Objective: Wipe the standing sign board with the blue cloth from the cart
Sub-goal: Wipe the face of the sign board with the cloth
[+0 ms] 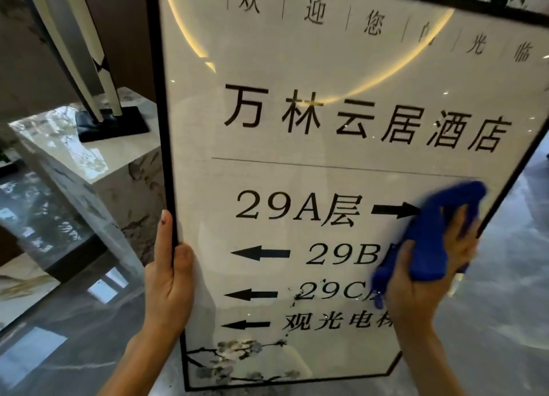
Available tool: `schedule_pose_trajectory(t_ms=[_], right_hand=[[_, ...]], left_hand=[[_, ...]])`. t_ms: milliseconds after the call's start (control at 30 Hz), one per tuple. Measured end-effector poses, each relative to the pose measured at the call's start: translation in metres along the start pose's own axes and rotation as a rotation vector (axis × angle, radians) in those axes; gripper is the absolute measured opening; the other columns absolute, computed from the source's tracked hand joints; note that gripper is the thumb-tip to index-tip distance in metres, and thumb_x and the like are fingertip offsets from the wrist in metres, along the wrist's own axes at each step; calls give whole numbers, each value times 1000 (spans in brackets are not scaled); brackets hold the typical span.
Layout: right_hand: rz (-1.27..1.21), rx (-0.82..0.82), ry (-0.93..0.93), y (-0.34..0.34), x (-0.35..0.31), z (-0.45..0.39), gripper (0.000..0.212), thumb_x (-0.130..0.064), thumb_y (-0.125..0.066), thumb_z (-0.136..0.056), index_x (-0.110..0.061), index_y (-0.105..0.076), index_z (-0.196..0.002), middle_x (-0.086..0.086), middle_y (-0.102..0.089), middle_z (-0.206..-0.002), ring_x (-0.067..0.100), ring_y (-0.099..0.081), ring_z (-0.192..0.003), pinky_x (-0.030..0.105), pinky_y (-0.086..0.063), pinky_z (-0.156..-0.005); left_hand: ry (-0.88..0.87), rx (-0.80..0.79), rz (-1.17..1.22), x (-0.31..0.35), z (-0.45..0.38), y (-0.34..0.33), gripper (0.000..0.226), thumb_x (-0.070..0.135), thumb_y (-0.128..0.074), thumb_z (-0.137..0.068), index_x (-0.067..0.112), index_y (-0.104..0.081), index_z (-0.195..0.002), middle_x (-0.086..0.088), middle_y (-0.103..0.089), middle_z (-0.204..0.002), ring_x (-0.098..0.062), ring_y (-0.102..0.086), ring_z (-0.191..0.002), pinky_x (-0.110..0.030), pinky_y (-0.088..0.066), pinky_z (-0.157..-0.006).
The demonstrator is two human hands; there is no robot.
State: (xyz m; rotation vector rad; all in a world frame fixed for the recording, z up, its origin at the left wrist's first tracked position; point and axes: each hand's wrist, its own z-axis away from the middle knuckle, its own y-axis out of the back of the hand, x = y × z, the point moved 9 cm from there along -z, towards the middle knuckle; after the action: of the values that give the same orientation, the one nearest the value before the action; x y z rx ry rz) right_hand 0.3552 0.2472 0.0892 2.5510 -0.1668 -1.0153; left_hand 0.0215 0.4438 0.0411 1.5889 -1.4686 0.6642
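Head view: we had the standing sign board (297,158) filling most of the frame, black-framed, glossy pale face with Chinese text, floor labels 29A, 29B, 29C and black arrows, flower print along the bottom. A curved ceiling light was reflected in the upper part of the face.

Our left hand (169,279) was clamped on the board's left frame edge, about mid-height: thumb on the front face, index finger stretched up along the frame, the other fingers wrapped behind and out of sight.

Our right hand (427,274) was at the board's right side, fingers closed around the blue cloth (430,235). The cloth was bunched, pressed against the face just right of the 29A arrow, and it covered the ends of the 29B and 29C lines. Cloth and hand were motion-blurred. The cloth's upper end reached close to the right frame edge.

Small specks showed on the face near the 29C line.

Left of the board: a marble pedestal (89,170) with a dark-based sculpture (98,98) standing on its top surface, well apart from our hands. Glossy grey stone floor (490,321) under and around the board.
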Motion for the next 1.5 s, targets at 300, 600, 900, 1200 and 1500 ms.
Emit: schedule_pose_trajectory(t_ms=[300, 600, 900, 1200, 1500], right_hand=[[252, -310, 463, -113, -131, 157, 76, -53, -41, -92, -35, -10, -158, -9, -2, -168, 35, 2, -155, 57, 9, -121], [203, -436, 617, -101, -123, 159, 73, -55, -40, -98, -28, -9, -159, -10, -4, -168, 21, -7, -156, 45, 6, -125], [-129, -129, 6, -3, 25, 40, 61, -38, -47, -98, -42, -23, -154, 5, -26, -163, 40, -23, -150, 71, -21, -115], [-143, -71, -224, -20, 56, 88, 86, -66, -47, -92, -7, -30, -151, 26, -36, -152, 50, -35, -139, 72, -28, -110], [411, -468, 698, -139, -74, 283, 114, -67, -55, -64, -30, -3, -159, -6, 4, -168, 33, 9, -154, 55, 10, -122]], left_hand=[[-82, -28, -3, -1, 5, -5, 54, 37, -31, -101, 64, -13, -143, 28, -51, -57, 8, -38, -40, -3, -27, -41], [-66, -30, 34, -4, 3, -4, 48, 55, -30, -102, 59, -15, -147, 26, -52, -60, 5, -41, -42, -7, -31, -39], [-75, 10, -26, -18, 29, -2, 46, 65, -28, -97, 68, -16, -141, 13, -47, -58, -6, -37, -45, -28, -29, -40], [-96, -40, 59, -27, 45, -12, 46, 53, -29, -102, 61, -14, -145, 38, -50, -80, 27, -46, -71, -14, -36, -54], [-43, -69, 100, -46, 53, -15, 61, 20, -31, -103, 60, -13, -146, 62, -43, -102, 37, -43, -87, 11, -30, -69]])
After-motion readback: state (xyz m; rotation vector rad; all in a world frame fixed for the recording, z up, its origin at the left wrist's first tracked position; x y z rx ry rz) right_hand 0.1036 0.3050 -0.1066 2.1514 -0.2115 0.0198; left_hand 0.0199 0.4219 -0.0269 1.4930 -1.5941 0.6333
